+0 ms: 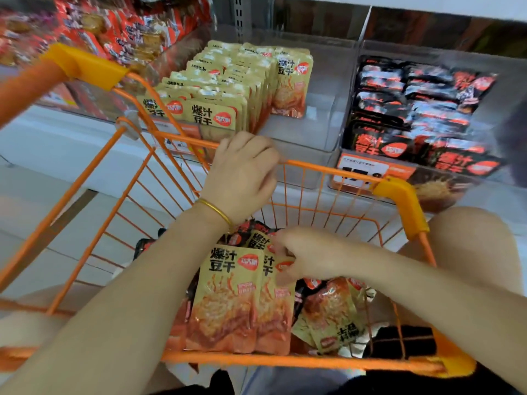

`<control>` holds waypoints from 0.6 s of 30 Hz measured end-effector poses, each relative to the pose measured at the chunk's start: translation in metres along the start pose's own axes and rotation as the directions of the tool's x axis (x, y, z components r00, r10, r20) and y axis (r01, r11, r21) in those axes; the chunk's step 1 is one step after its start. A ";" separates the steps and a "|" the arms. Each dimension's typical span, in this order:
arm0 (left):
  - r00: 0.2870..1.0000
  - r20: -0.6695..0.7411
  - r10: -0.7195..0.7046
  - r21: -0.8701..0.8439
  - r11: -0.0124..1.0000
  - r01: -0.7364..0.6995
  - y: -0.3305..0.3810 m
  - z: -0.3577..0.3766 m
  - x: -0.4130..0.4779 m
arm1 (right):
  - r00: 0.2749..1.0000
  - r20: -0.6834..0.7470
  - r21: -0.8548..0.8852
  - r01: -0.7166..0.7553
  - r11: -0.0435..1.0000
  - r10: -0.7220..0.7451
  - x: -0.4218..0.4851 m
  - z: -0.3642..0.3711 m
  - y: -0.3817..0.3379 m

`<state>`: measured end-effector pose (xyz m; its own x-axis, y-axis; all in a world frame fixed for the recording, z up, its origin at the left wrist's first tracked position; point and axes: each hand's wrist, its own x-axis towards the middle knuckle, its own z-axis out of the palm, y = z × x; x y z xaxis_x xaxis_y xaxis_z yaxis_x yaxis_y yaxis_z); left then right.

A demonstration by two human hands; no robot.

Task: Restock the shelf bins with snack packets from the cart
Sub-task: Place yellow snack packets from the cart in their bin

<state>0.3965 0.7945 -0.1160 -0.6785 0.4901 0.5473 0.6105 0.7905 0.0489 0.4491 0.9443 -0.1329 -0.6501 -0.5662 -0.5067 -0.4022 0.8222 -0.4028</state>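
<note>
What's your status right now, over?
Left hand grips cart rim. Right hand pinches yellow snack packets inside it. Clear shelf bin has room; path open.

A grey metal shelf upright (239, 12), with a column of slots, rises at the top centre. To its right, a white shelf board (427, 2) runs along the top edge. Lower right, a white price label (361, 170) on an orange strip carries dark print too blurred to read. Pale floor (34, 212) fills the left side, crossed by a dark diagonal strip (71, 215).

Likely shop; shelf bins (328, 109), price tag (360, 171)
</note>
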 end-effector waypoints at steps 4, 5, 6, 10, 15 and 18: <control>0.999 -0.051 -0.005 -0.055 0.998 0.002 -0.003 -0.004 -0.002 | 0.998 0.000 0.304 -0.064 0.950 0.067 -0.014 -0.023 0.005; 0.998 -0.059 -0.005 -0.083 0.997 0.000 -0.004 -0.006 -0.002 | 0.996 -0.036 0.406 -0.059 0.912 0.080 -0.021 -0.030 0.008; 0.998 -0.059 -0.006 -0.127 0.992 -0.002 -0.004 -0.007 -0.001 | 0.992 -0.096 0.468 -0.028 0.883 0.082 -0.029 -0.036 0.011; 0.982 0.139 -0.130 -0.537 0.823 0.185 0.007 -0.016 0.003 | 0.921 -0.366 0.488 0.070 0.870 0.131 -0.050 -0.064 0.020; 0.886 0.377 -0.270 -0.800 0.387 0.458 0.018 -0.023 0.013 | 0.810 -0.542 0.631 0.215 0.746 0.225 -0.045 -0.089 0.021; 0.864 0.307 -0.399 -0.827 0.338 0.450 0.008 -0.029 0.029 | 0.854 -0.486 0.709 0.259 0.656 0.188 -0.035 -0.094 0.015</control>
<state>0.3936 0.8040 -0.0759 -0.9552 0.2206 0.1971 0.2392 0.1837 0.9534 0.4055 0.9819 -0.0492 -0.9437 -0.3007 -0.1380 0.0250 0.3512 -0.9360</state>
